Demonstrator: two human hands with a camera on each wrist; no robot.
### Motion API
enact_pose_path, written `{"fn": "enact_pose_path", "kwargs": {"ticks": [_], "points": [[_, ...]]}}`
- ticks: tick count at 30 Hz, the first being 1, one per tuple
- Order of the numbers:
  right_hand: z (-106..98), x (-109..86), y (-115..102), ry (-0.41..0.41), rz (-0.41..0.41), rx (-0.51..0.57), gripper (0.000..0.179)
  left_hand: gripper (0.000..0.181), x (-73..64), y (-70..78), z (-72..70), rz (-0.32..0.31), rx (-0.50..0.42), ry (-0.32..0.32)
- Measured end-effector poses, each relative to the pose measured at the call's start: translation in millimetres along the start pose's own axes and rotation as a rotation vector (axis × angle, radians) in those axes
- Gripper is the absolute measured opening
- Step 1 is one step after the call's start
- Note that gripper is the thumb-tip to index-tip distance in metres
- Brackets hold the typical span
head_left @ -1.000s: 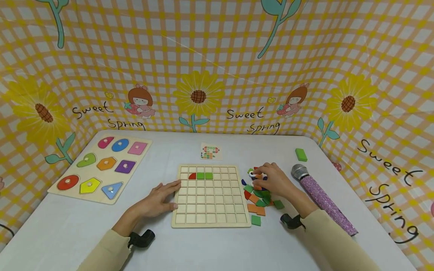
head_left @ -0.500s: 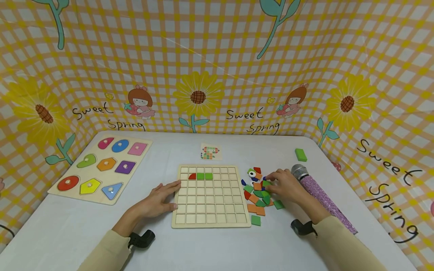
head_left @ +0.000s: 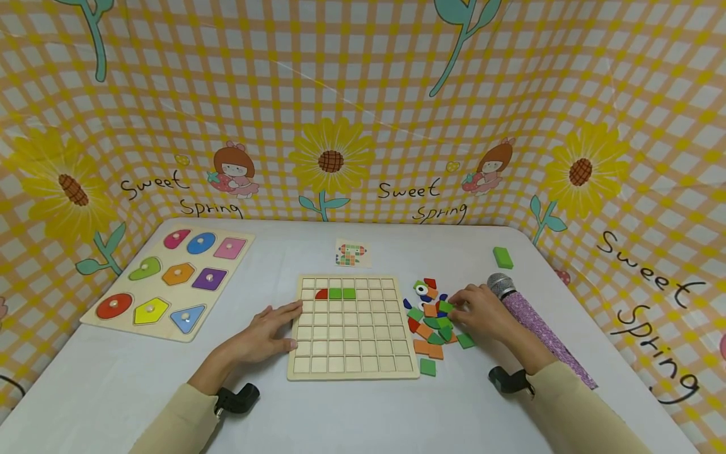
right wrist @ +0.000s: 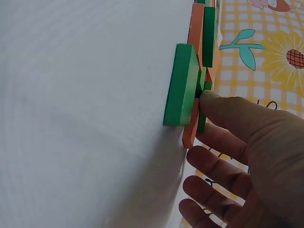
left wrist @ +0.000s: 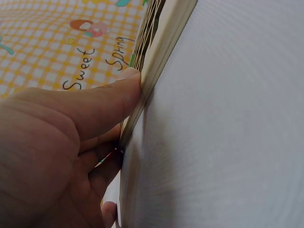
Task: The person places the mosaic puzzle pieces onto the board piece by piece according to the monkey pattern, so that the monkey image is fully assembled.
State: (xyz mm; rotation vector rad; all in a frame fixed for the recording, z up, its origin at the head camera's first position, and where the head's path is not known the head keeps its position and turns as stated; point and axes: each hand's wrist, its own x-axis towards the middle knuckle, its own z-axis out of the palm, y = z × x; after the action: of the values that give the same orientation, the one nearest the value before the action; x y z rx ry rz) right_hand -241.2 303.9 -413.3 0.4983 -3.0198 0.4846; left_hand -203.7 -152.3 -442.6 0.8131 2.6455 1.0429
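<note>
In the head view a wooden grid board (head_left: 361, 318) lies at the middle of the table. My left hand (head_left: 255, 337) rests against its left edge, thumb and fingers touching the rim. A red quarter-round tile (head_left: 322, 294) and two green square tiles (head_left: 342, 294) sit side by side in the board's second row. To the right of the board is a loose pile of coloured tiles (head_left: 426, 330). My right hand (head_left: 484, 312) is at the pile's right side, thumb and index finger pinching a green tile (right wrist: 203, 122); its other fingers are loosely bent.
A small pattern card (head_left: 353, 253) lies behind the board. At left is a knobbed shape puzzle (head_left: 155, 282). A glittery pink microphone (head_left: 547, 337) lies right of my right hand, with a green block (head_left: 502, 257) beyond it. Patterned cloth surrounds the table's back and sides.
My right hand has shifted right from over the upper part of the pile to its right side, uncovering an eye-patterned tile. My left hand and the board have stayed put.
</note>
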Motion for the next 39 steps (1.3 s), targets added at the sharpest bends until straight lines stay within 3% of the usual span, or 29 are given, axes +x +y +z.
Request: {"fn": "enact_pose_path", "kwargs": {"ticks": [17,26,39], "points": [[2,-1.5,-1,0.006,0.011,-0.003,0.024,0.067,-0.2,0.5,1.2,0.0,-0.008,0.0],[1,-11.8,-4,0.062,-0.118,-0.08,0.015,0.067,0.2,1.3,-0.4,-0.004,-0.007,0.001],[1,-19.4,-6,0.084,-0.17,-0.077,0.01,0.067,-0.1,1.7,-1.0,0.005,-0.001,0.001]]}}
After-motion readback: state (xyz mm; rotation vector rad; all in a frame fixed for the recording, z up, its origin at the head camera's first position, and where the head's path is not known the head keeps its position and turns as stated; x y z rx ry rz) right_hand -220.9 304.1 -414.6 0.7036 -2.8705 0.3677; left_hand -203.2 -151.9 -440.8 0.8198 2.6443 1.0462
